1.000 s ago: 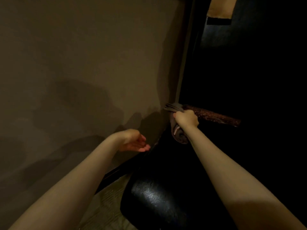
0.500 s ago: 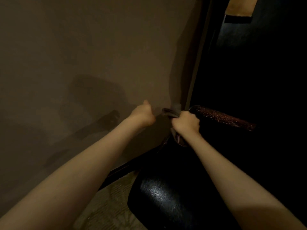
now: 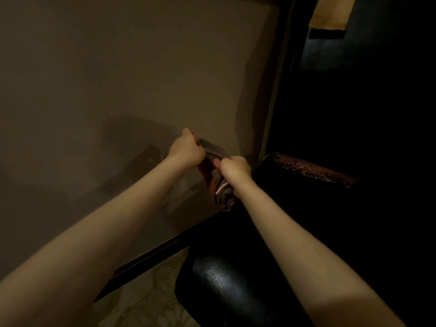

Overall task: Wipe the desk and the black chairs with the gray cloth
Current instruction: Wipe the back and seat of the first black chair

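Both hands hold the cloth [image 3: 215, 159] in the air in front of the wall [image 3: 118, 79]. The left hand [image 3: 185, 148] grips its upper end with curled fingers. The right hand [image 3: 234, 166] grips its middle, and the bunched lower end hangs below the wrist. The cloth is just left of the chair [image 3: 295, 208] back's top edge. The black seat lies below, beside the floor [image 3: 146, 298].

Wall [image 3: 118, 79] blocks left; black chair [image 3: 295, 220] crowds right.
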Available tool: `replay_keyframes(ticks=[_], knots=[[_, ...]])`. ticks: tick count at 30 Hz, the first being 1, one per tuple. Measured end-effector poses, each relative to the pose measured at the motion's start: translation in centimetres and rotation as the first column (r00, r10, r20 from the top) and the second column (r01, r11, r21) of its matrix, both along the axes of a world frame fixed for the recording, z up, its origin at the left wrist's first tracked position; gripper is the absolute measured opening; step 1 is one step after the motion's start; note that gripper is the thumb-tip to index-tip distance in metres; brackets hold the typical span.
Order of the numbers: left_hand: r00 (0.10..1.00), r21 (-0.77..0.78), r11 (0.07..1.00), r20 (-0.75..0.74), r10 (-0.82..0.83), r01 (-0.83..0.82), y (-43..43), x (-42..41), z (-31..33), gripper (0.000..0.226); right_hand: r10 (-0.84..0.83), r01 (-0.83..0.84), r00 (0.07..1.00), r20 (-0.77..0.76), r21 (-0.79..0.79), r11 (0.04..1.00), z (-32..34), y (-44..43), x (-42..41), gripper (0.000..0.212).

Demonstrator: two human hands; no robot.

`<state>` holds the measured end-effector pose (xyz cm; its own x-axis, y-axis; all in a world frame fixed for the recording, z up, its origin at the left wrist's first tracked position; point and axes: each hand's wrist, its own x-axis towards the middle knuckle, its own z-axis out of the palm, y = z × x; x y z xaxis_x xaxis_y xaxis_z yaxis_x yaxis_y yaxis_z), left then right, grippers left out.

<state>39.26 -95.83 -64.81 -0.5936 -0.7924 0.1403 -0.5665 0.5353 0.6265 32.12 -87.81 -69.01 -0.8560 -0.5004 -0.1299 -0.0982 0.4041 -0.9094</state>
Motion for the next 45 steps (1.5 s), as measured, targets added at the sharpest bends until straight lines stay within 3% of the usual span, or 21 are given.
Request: replay_keyframes(ticks=[5, 10, 15, 17, 21, 24, 28, 31, 33, 35, 37, 40, 43, 45], knots=[[0.964, -0.002, 0.964, 0.023, -0.267, 0.267, 5.7, -6.6, -0.9, 0.035, -0.199, 0.220, 0.957, -0.210, 0.080, 0.972, 1.9, 7.3, -6.6, 0.032], [0.864, 0.093, 0.890, 0.215, -0.456, 0.447, 8.4, -10.6, -3.0, 0.051, -0.265, 0.424, 0.838, -0.476, 0.265, 0.866, 3.1, 15.7, -11.6, 0.035], [0.827, 0.156, 0.876, 0.291, -0.482, 0.456, 8.2, -12.6, -4.5, 0.059, -0.144, 0.570, 0.718, -0.681, 0.457, 0.683, 2.5, 22.7, -14.9, 0.030], [0.840, 0.136, 0.891, 0.296, -0.454, 0.433, 7.6, -13.2, -4.9, 0.062, -0.087, 0.573, 0.724, -0.685, 0.526, 0.628, 1.2, 24.0, -16.1, 0.028], [0.854, 0.209, 0.903, 0.301, -0.424, 0.374, 5.3, -14.1, -5.9, 0.078, -0.161, 0.602, 0.745, -0.647, 0.549, 0.580, -0.7, 23.4, -18.3, 0.024], [0.864, 0.369, 0.866, 0.245, -0.441, 0.337, 3.1, -15.2, -6.5, 0.073, -0.221, 0.619, 0.734, -0.642, 0.499, 0.606, -1.3, 21.6, -20.0, 0.026], [0.841, 0.414, 0.813, 0.175, -0.512, 0.409, 1.4, -15.8, -7.0, 0.018, -0.323, 0.619, 0.735, -0.596, 0.395, 0.679, -1.6, 19.0, -21.3, 0.035], [0.861, 0.451, 0.788, 0.081, -0.503, 0.418, 0.9, -15.8, -7.5, 0.019, -0.337, 0.575, 0.766, -0.548, 0.350, 0.740, -1.8, 14.8, -20.9, 0.040], [0.862, 0.514, 0.743, 0.015, -0.506, 0.428, 0.2, -15.8, -8.1, 0.055, -0.306, 0.504, 0.805, -0.509, 0.314, 0.804, -1.9, 10.8, -20.5, 0.039], [0.864, 0.587, 0.681, -0.063, -0.500, 0.438, -0.4, -15.4, -9.0, 0.070, -0.283, 0.447, 0.834, -0.473, 0.278, 0.850, -2.2, 7.2, -20.3, 0.036], [0.871, 0.637, 0.630, -0.144, -0.469, 0.445, -0.8, -15.2, -9.6, 0.061, -0.307, 0.467, 0.824, -0.477, 0.262, 0.845, -2.4, 4.7, -20.4, 0.032], [0.900, 0.668, 0.612, -0.233, -0.368, 0.423, -1.1, -14.7, -9.8, 0.028, -0.380, 0.534, 0.794, -0.475, 0.244, 0.809, -2.7, 2.5, -20.3, 0.030], [0.899, 0.656, 0.619, -0.261, -0.351, 0.432, -0.7, -14.3, -10.3, 0.047, -0.369, 0.489, 0.825, -0.428, 0.213, 0.846, -2.5, 0.4, -19.4, 0.033], [0.919, 0.638, 0.662, -0.261, -0.294, 0.393, -0.6, -14.2, -10.7, 0.029, -0.344, 0.394, 0.887, -0.308, 0.116, 0.912, -2.3, -1.3, -18.4, 0.036]])
